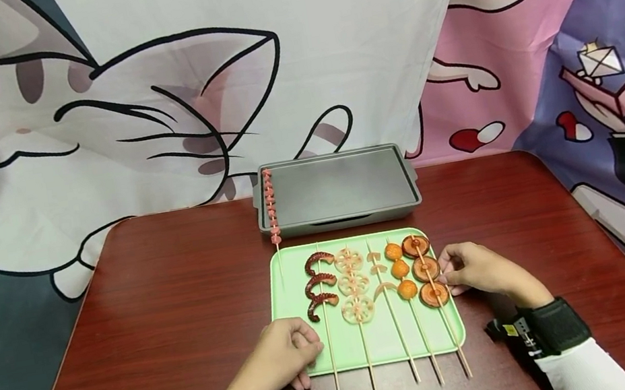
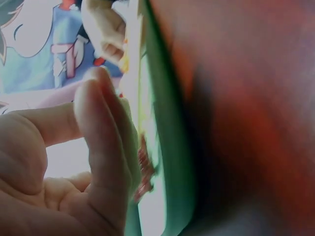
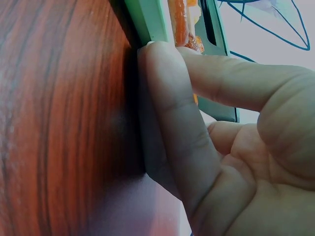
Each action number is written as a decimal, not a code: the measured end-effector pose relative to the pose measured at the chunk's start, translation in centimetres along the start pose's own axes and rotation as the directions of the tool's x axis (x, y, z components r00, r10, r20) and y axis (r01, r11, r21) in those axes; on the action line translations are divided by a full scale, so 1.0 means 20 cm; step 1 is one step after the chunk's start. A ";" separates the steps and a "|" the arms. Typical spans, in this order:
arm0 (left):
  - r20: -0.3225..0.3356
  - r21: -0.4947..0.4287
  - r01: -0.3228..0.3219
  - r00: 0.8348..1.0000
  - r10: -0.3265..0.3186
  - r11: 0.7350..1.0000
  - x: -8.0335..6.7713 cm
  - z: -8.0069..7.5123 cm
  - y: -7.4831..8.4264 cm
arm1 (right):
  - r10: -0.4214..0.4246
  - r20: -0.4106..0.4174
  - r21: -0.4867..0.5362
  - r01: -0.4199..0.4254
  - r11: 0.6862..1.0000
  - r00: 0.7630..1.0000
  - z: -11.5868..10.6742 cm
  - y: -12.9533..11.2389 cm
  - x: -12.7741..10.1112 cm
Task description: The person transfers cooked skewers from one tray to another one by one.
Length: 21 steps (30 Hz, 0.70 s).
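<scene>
I am watching the right hand (image 1: 474,270) touching the right rim of the pale green rectangular plastic tray (image 1: 291,294) beside the wooden skewer of brown mushroom slices (image 1: 426,270); whether its fingers are pinching that skewer I cannot tell. The left hand (image 1: 284,357) is resting loosely curled at the tray's near left corner, holding nothing. The tray is lying on the dark red wooden table (image 1: 171,313), before a grey metal baking pan (image 1: 342,187).

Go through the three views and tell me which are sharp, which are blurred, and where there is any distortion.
Head view: sharp and evenly lit, the table edges bowed by a wide lens. Left wrist view: soft throughout, the green tray rim and left hand smeared. Right wrist view: right hand fairly clear, wood grain beside it blurred.
</scene>
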State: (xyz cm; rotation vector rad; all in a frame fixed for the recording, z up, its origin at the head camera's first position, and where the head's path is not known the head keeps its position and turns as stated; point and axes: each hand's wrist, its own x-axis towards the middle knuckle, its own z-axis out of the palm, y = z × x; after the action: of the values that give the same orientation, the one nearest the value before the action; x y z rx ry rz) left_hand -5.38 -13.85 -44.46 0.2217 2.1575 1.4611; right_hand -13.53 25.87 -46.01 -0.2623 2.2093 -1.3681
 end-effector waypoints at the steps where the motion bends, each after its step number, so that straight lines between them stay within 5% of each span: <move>1: -0.017 0.014 -0.009 1.000 0.009 1.000 0.00 -0.01 0.01 | 0.001 0.001 0.003 -0.001 1.000 1.000 0.00 0.00 0.00; 7: -0.093 0.048 -0.018 0.995 0.022 0.999 0.00 -0.10 0.05 | 0.002 -0.001 0.005 -0.002 1.000 1.000 0.00 0.00 0.00; 14: -0.204 0.192 -0.009 0.978 0.049 0.981 0.00 -0.18 0.08 | 0.005 -0.001 0.013 -0.005 1.000 1.000 0.00 0.00 0.00; 21: -0.293 0.108 0.015 0.956 0.018 0.994 0.02 -0.26 0.08 | 0.004 -0.007 -0.007 -0.004 1.000 1.000 0.00 0.01 0.01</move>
State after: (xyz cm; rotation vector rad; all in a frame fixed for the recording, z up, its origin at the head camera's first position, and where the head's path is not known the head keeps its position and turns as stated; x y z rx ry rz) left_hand -8.59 -17.25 -41.72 0.0451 2.4778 1.4540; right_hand -13.66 25.87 -46.19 -0.2555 2.2197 -1.3610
